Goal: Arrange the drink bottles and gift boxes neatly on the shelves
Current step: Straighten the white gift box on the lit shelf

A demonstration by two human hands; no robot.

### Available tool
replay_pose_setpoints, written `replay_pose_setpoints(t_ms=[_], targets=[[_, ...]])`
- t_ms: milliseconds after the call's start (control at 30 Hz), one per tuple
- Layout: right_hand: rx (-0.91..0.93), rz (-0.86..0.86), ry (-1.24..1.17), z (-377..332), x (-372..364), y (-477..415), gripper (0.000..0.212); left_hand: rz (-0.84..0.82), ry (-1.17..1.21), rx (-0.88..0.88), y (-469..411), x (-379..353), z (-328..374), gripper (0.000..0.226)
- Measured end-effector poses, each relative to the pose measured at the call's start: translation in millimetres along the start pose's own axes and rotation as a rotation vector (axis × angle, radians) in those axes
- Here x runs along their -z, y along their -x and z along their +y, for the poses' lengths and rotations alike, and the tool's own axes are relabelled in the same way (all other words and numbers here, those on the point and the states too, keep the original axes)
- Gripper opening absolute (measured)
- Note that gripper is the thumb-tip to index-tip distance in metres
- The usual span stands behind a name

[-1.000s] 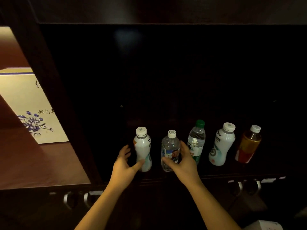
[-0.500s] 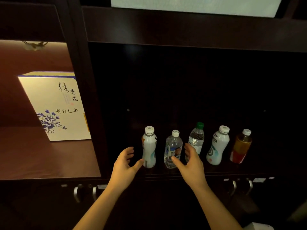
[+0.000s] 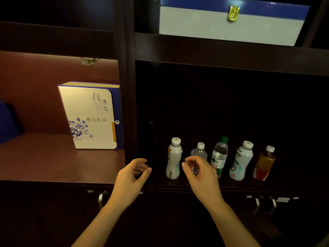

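Several drink bottles stand in a row on the dark right shelf (image 3: pixel 231 183): a white bottle (image 3: pixel 174 158), a small clear water bottle (image 3: pixel 199 152), a green-capped water bottle (image 3: pixel 220 155), another white bottle (image 3: pixel 241 161) and an amber tea bottle (image 3: pixel 264 164). A cream gift box with blue flowers (image 3: pixel 92 116) stands upright on the lit left shelf. My left hand (image 3: pixel 130 177) hovers empty, fingers apart, left of the first white bottle. My right hand (image 3: pixel 199 173) is in front of the clear bottle, fingers loosely curled, holding nothing.
A white and blue box with a gold clasp (image 3: pixel 231 20) sits on the shelf above. A blue object (image 3: pixel 8 122) shows at the far left. Cabinet doors with metal handles (image 3: pixel 100 199) run below the shelves.
Both hands have let go of the white and clear bottles and pulled back toward me. The camera view has tilted up, showing the upper shelf.
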State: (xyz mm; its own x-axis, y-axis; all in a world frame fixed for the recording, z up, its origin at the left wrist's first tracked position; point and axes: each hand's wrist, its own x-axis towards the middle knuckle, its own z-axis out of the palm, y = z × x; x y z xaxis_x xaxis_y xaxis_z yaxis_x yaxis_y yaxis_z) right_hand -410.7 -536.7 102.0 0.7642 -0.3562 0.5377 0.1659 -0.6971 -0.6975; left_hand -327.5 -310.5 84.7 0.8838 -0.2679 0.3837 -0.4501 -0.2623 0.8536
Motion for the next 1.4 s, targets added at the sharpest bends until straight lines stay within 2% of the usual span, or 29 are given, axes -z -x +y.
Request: replay_pose_setpoints(t_ms=[133, 367, 700, 933, 1167, 1400], targets=[[0.106, -0.034, 0.002, -45, -21, 10, 0.003, 0.064, -0.036, -0.031, 16, 45, -4, 0.022], [0.212, -0.104, 0.01, -113, -72, 25, 0.011, 0.183, -0.193, -0.063, 46, 135, -17, 0.006], [0.287, -0.176, -0.021, -180, -142, 37, 0.013, 0.324, -0.356, -0.015, 70, 229, -38, 0.011], [0.199, -0.22, -0.041, -188, -186, 19, 0.014, 0.391, -0.246, 0.058, 52, 249, -61, 0.016], [0.062, -0.199, -0.15, -168, -242, -15, 0.013, 0.382, -0.188, 0.145, 10, 259, -100, 0.012], [-0.152, -0.143, -0.246, -136, -308, -70, 0.011, 0.377, -0.065, 0.218, -64, 268, -149, 0.012]])
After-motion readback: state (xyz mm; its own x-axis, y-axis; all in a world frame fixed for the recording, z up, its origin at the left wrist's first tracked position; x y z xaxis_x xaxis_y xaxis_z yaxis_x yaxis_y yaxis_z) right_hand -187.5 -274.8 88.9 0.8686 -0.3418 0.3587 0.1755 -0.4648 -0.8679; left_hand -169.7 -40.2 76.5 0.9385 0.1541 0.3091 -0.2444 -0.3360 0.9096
